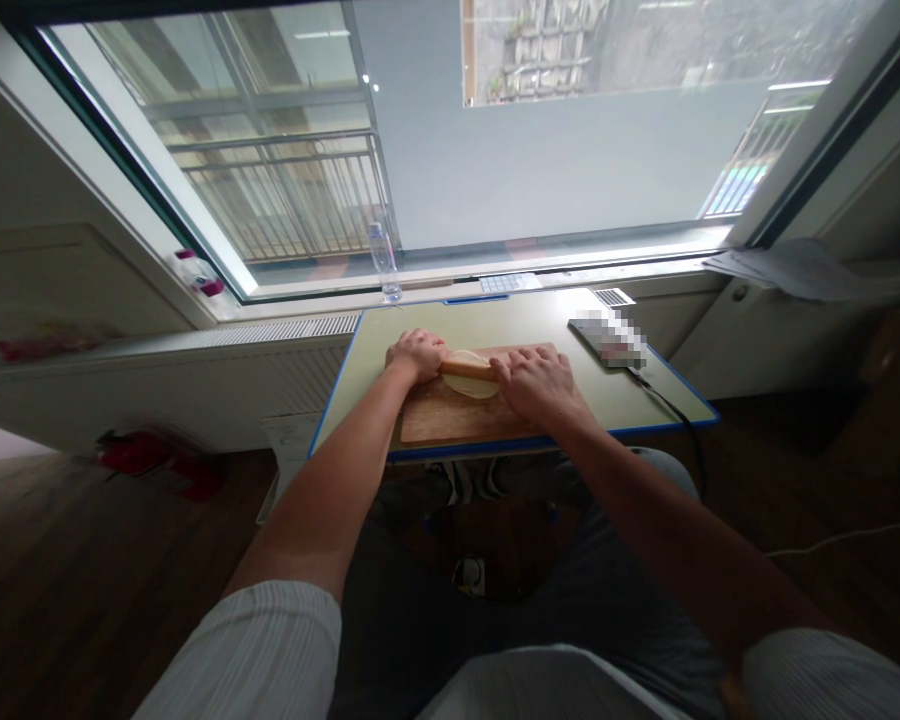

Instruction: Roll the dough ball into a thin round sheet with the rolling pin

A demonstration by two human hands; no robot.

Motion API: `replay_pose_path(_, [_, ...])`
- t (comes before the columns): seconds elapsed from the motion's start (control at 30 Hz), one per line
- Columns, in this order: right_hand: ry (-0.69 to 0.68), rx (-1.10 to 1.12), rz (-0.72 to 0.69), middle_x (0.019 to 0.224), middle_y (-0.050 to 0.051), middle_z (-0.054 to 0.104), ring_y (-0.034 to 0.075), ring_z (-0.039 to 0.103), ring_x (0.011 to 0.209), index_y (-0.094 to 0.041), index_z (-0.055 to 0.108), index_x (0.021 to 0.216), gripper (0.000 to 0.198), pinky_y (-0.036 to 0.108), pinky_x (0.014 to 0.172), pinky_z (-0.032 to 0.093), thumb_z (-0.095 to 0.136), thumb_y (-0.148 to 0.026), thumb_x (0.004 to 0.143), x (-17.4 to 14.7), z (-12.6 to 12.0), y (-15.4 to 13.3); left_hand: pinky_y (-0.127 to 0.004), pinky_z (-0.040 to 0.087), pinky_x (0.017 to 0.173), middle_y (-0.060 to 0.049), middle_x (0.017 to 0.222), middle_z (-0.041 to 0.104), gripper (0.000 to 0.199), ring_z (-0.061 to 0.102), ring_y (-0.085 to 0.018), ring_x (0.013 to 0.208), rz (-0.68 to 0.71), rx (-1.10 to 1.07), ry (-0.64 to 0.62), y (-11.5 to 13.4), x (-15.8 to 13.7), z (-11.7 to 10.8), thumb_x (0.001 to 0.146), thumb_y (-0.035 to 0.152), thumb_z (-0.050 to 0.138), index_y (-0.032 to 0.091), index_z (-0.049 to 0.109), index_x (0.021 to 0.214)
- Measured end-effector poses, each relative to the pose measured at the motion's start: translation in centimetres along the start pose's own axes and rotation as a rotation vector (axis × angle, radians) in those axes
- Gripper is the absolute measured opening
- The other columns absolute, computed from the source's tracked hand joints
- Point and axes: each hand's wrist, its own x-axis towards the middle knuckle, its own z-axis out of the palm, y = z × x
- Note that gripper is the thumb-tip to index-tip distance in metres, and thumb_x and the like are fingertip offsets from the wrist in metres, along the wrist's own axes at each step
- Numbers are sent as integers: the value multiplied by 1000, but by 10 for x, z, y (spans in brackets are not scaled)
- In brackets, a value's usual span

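A wooden rolling pin (468, 371) lies across a flat, pale round of dough (471, 387), whose edges show in front of the pin and behind it. Both rest on a brown wooden board (450, 425). My left hand (418, 355) is closed around the pin's left end. Around the right end my right hand (538, 383) is wrapped, its fingers curled over the wood and its palm above the board's right side. The hands hide both ends of the pin.
The board lies on a small blue-edged table (367, 345). On its right sits a partly blurred phone-like device (607, 338) with a black cable (679, 415). A clear bottle (385, 265) stands by the window. A red fire extinguisher (157, 460) is on the floor at left.
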Motion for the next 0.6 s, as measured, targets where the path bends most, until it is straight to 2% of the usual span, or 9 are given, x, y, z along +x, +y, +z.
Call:
replay_pose_path(0.2, [-38, -4, -17, 151, 20, 71, 38, 55, 145, -17, 74, 138, 63, 53, 118, 39, 25, -52, 119, -10, -12, -6, -41, 42, 124, -5, 156, 68, 43, 53, -30, 148, 83, 125, 31, 1, -4, 0, 96, 32, 62, 34, 78, 136])
replay_pose_path(0.37, [10, 14, -1, 149, 21, 72, 38, 57, 141, -13, 73, 138, 62, 53, 116, 38, 28, -52, 119, -12, -5, -8, -42, 44, 120, -8, 154, 71, 40, 56, -29, 147, 116, 164, 76, -1, -4, 4, 101, 28, 56, 27, 77, 135])
replay_pose_path(0.6, [46, 18, -5, 152, 22, 70, 39, 56, 143, -10, 68, 144, 61, 57, 121, 33, 35, -54, 118, -16, 6, -7, -45, 46, 117, -12, 154, 72, 42, 57, -31, 146, 225, 216, 111, -8, -5, 10, 97, 32, 67, 24, 76, 137])
